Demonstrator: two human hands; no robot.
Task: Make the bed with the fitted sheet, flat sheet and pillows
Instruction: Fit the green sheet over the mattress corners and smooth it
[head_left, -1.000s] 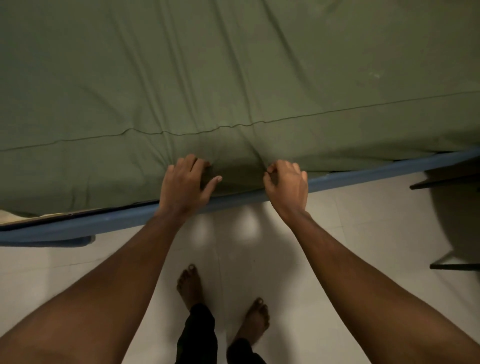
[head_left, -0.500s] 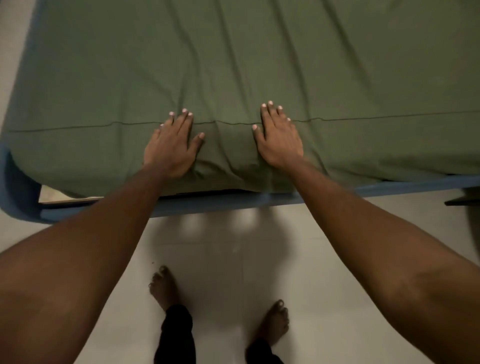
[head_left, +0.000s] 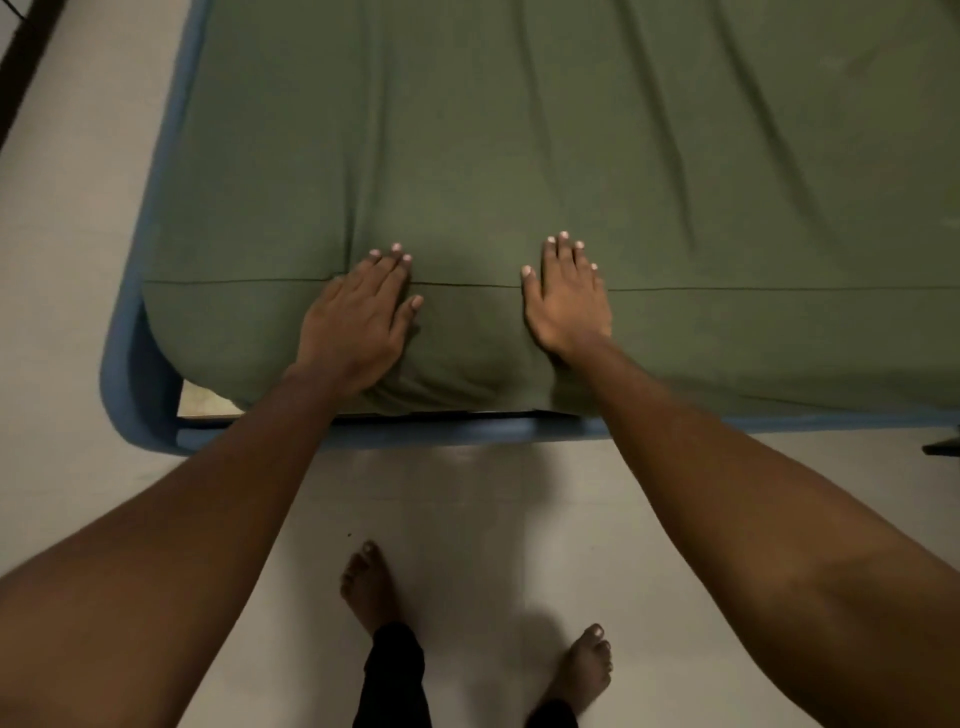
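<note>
From the head camera, the green sheet (head_left: 519, 156) fills the upper picture from ten o'clock round to three, stretched over the mattress inside a blue bed frame (head_left: 136, 322). It's a dull olive cloth with long soft creases running up toward twelve o'clock. A thin dark seam (head_left: 753, 289) crosses it from nine o'clock to three, right where the top turns down into the near side. Both hands are on it, flat. The left hand (head_left: 353, 322) lies just left of centre, fingers straight and together, tips over the seam, palm on the side panel. The right hand (head_left: 569, 306) sits just right of centre, fingers straight and slightly fanned, also crossing the seam. Neither grasps anything; both press on the cloth. Between and below the wrists the fabric bunches into rounded folds near the lower hem. At eight o'clock the sheet wraps the rounded mattress corner, and a pale patch (head_left: 208, 402) shows under its hem, just inside the frame. Down at six o'clock, two bare feet (head_left: 370, 590) stand on the pale floor (head_left: 467, 499).
</note>
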